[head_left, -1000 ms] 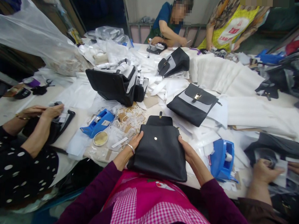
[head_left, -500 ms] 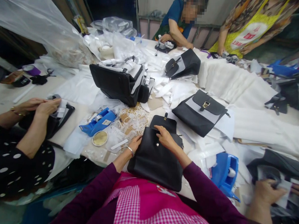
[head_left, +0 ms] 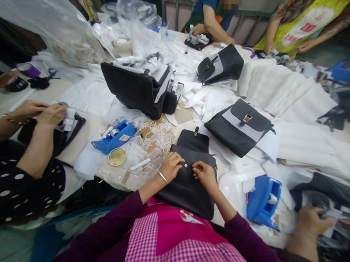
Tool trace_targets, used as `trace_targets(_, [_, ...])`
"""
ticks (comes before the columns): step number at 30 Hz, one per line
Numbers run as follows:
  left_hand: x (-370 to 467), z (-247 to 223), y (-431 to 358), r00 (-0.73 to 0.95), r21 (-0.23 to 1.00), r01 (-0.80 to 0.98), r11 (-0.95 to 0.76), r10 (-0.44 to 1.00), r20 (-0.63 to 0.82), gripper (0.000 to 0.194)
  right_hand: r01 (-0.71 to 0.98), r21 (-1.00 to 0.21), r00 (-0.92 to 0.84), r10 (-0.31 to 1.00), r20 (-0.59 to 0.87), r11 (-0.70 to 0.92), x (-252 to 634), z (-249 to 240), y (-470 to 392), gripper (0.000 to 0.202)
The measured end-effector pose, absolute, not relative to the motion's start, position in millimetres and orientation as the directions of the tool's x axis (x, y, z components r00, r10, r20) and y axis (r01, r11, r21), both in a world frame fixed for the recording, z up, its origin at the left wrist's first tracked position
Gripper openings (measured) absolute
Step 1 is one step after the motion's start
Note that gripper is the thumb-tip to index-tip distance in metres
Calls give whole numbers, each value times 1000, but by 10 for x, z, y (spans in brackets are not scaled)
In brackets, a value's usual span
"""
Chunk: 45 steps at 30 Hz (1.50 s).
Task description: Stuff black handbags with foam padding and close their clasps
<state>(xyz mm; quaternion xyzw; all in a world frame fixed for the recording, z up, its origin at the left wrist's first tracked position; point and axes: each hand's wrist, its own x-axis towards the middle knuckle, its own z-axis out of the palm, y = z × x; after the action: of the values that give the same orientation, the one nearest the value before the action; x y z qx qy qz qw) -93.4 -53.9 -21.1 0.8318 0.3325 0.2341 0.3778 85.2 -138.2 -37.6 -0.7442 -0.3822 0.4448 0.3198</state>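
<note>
A black bag (head_left: 186, 194) lies flat at the table's front edge, its flap (head_left: 193, 140) folded open and away from me. A small metal stud (head_left: 185, 165) shows on its front panel. My left hand (head_left: 171, 166) is over the bag just left of the stud, thumb and fingertips drawn together. To the right of the stud, my right hand (head_left: 205, 174) also has its fingertips pinched together. Whatever either pinch holds, if anything, is too small to make out.
Black-and-grey bags (head_left: 239, 126) lie beyond, with a large black bag (head_left: 133, 89) behind. Blue tape dispensers (head_left: 114, 137) flank me, with a yellow-topped tin (head_left: 117, 157), loose strings (head_left: 160, 136) and white sheets (head_left: 285, 90) around. Co-workers' hands (head_left: 51, 114) work at left, right and far side.
My left hand has moved from the bag's left edge onto its front panel. My right hand has drawn back from near the flap to right of the stud, fingers now pinched.
</note>
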Motion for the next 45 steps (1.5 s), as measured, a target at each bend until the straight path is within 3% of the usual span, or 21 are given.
trace_targets(5, [-666,-352,-428,736,642,519,-565,677,1,19,661,-722,181,977,-112,-205,638,-339,-1726,32])
trace_targets(10, [-539,-355,-398,746,479,613,-628,661,-87,12,852,-521,31,999,-45,-50,543,-279,-1870,47])
trace_targets(17, [-407,-283,-503,691,251,719,-648,706,-156,6,890,-456,17,999,-43,-35,515,-277,-1925,49])
trace_targets(25, [-290,-244,-565,637,117,768,-630,733,-239,10,884,-465,26,999,-32,-38,521,-296,-1933,46])
trace_targets(28, [-288,-227,-591,671,148,740,-657,703,-237,8,882,-469,31,999,-29,-41,521,-295,-1936,48])
trace_targets(32, [-583,-75,-613,751,405,640,-653,642,-152,7,875,-482,35,999,-23,-41,537,-308,-1944,49])
trace_targets(34, [-964,8,-606,722,514,613,-599,689,-59,9,872,-489,32,999,-19,-38,545,-323,-1954,51])
trace_targets(37, [-1795,-19,-637,499,520,743,-421,866,-11,11,863,-504,26,1000,-11,-27,551,-355,-1976,54])
trace_targets(40, [-2654,-266,-825,94,377,926,-18,978,-186,9,853,-522,21,1000,2,-17,555,-414,-1987,53])
trace_targets(42, [-3077,-489,-1026,-190,265,919,292,916,-353,10,843,-538,11,1000,11,-3,562,-470,-1983,52])
trace_targets(45, [-3401,-779,-1324,-350,184,864,469,822,-450,18,830,-558,-15,1000,18,23,581,-547,-1972,50])
